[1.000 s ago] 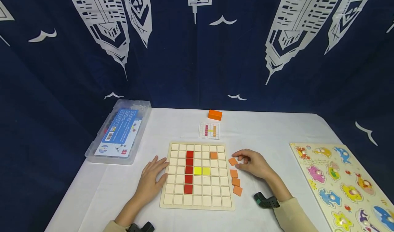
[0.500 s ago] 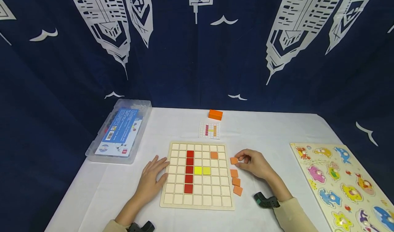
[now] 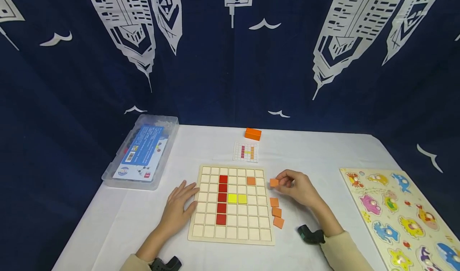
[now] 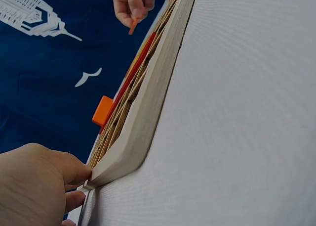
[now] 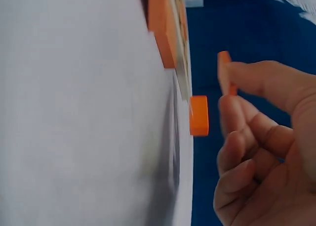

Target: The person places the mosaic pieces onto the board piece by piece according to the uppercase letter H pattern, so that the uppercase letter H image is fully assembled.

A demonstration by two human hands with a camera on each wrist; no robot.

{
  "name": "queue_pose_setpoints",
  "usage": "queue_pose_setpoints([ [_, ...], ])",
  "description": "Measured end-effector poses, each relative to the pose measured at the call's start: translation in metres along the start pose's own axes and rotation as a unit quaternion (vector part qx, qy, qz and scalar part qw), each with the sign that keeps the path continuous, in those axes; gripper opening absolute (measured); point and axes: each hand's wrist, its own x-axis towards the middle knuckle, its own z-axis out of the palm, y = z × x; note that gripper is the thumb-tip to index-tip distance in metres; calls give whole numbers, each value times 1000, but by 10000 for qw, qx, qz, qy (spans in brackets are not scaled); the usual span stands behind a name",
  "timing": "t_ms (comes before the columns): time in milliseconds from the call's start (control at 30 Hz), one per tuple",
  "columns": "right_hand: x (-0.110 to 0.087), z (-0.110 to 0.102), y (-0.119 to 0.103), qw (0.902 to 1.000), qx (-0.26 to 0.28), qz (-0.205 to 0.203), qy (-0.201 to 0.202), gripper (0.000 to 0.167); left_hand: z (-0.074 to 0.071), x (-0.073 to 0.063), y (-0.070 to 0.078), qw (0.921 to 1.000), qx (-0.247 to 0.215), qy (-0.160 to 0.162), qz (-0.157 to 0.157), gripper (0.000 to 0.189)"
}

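My right hand (image 3: 296,187) pinches a small orange square tile (image 3: 274,182) between thumb and fingers, just right of the wooden grid board (image 3: 230,241). In the right wrist view this tile (image 5: 224,72) is held up clear of the table. My left hand (image 3: 177,207) rests along the board's left edge with its fingers stretched out; the left wrist view has its thumb at a corner. A column of red tiles (image 3: 222,198), two yellow tiles (image 3: 232,198) and one orange tile (image 3: 250,181) lie in the grid. Three loose orange tiles (image 3: 276,212) lie beside its right edge.
Behind the board lies a small pattern card (image 3: 246,152), with an orange block (image 3: 253,134) beyond it. A clear plastic case (image 3: 169,143) stands at the back left. An animal puzzle board (image 3: 391,223) lies at the right. A dark patterned curtain (image 3: 230,83) hangs behind the table.
The orange tile in my right hand has been lifted off the table and turned to face forward, as the hand rose slightly. My left hand stays on the board's edge.
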Motion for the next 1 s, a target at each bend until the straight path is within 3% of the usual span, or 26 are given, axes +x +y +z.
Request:
queue_pose_setpoints([
  [467,14,24,-37,9967,174,-191,-766,20,2,-1,-3,10000,-1,-57,-20,39],
  [1000,24,35,-38,9916,-125,-288,-1253,20,1,0,-1,10000,20,1,-28,39],
])
